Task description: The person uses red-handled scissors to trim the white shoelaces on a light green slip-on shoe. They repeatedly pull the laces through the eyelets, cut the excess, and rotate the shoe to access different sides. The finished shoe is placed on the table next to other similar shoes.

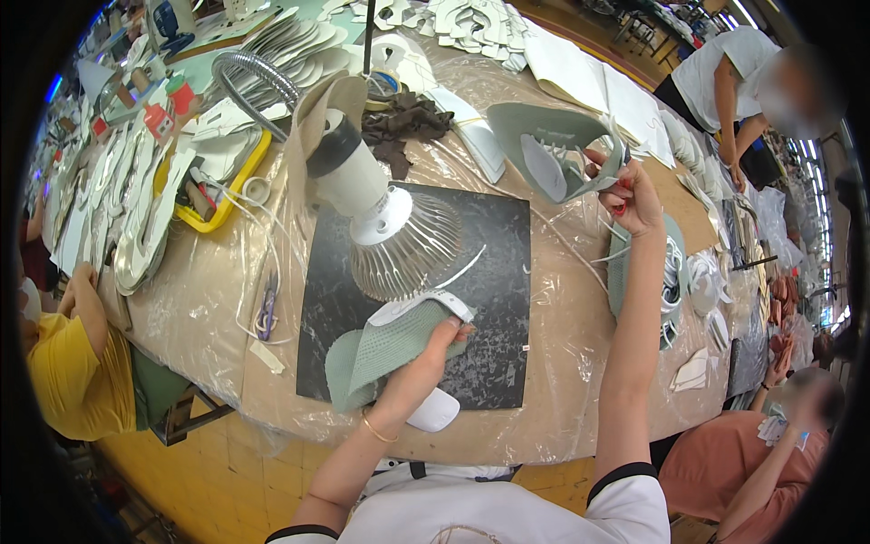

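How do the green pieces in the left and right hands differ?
The left piece shows ribbed mesh; the right piece shows a smoother face with a pale oval patch. The left piece is over the black mat; the right piece appears past the mat's far edge. The left piece has a white band; the right piece shows thin white strips. Both are greyish green.

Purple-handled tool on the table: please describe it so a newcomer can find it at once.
Find the black board under the big lamp. Just beyond the board's left edge, on the plastic-covered table, lies a slim tool, its purple handles unlike the pale scrap beside it.
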The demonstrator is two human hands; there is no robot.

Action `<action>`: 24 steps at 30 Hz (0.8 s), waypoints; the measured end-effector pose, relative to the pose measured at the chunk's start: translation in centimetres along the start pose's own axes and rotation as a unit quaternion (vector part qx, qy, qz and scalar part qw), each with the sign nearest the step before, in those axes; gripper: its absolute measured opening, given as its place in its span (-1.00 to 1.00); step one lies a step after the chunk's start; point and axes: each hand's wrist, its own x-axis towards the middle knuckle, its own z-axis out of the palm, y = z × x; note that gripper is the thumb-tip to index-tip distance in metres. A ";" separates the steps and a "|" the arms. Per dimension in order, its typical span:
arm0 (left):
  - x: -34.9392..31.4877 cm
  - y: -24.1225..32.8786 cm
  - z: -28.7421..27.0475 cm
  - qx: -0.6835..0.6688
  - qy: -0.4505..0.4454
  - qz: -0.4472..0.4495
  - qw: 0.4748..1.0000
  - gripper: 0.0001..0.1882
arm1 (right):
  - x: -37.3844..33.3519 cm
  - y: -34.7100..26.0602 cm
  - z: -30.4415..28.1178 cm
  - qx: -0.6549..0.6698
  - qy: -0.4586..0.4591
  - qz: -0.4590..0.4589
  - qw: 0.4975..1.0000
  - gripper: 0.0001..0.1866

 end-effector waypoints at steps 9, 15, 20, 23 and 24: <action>1.6 1.4 1.6 -0.074 -0.134 0.061 0.986 -0.44 | -7.2 3.3 6.8 -0.157 0.119 -0.055 0.979 -0.81; 2.8 1.9 4.6 -0.094 -0.169 0.134 0.972 -0.46 | -11.8 9.0 11.5 -0.185 0.114 -0.041 0.975 -0.50; 3.4 1.9 4.7 -0.112 -0.246 0.133 0.954 -0.50 | -12.8 9.6 11.3 -0.170 0.130 -0.046 0.976 -0.54; 3.4 2.1 4.7 -0.096 -0.274 0.076 0.954 -0.50 | -13.2 10.3 11.4 -0.342 0.175 -0.188 0.904 -0.48; 3.3 2.1 4.7 -0.115 -0.268 0.066 0.954 -0.50 | -13.1 10.8 11.6 -0.470 0.206 -0.299 0.804 -0.46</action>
